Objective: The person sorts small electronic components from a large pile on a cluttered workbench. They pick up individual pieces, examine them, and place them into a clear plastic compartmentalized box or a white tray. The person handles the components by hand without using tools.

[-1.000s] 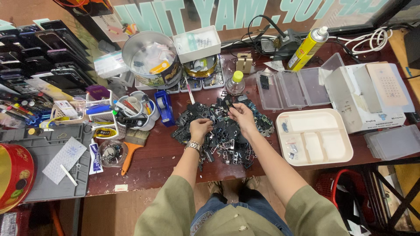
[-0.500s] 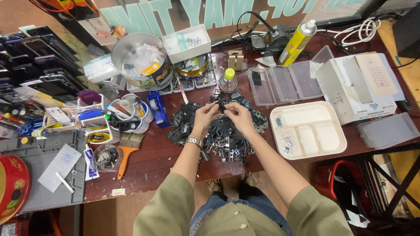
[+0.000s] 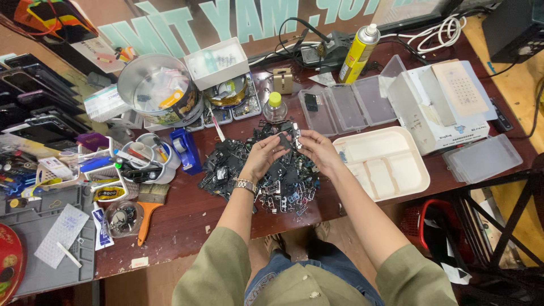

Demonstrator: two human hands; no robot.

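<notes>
- Far to my left sits a grey work mat (image 3: 34,238), and beside it an orange-handled brush (image 3: 144,218) lies flat on the dark red wooden table (image 3: 187,226).
- Next comes a blue tape dispenser (image 3: 186,150), standing just left of the pile of small black phone parts (image 3: 266,173) — frames, brackets and bits of circuit heaped loosely in front of me.
- My left hand (image 3: 262,157) hovers over that pile, fingers curled in toward the piece I have lifted, with a metal wristwatch (image 3: 245,185) on the wrist.
- The small dark part (image 3: 290,139) is held up above the heap, pinched between the fingertips of both hands, which meet around it.
- I judge it light, thin and stiff, probably with sharp stamped edges and perhaps a fragile flex strip, so I would hold it by its outer rim and not squeeze its flat face.
- My right hand (image 3: 320,150) closes on the part's right side, thumb on top.
- To my right a cream compartment tray (image 3: 419,187) waits close by, touching nothing I hold.
- Behind it stands a white box (image 3: 422,122).
</notes>
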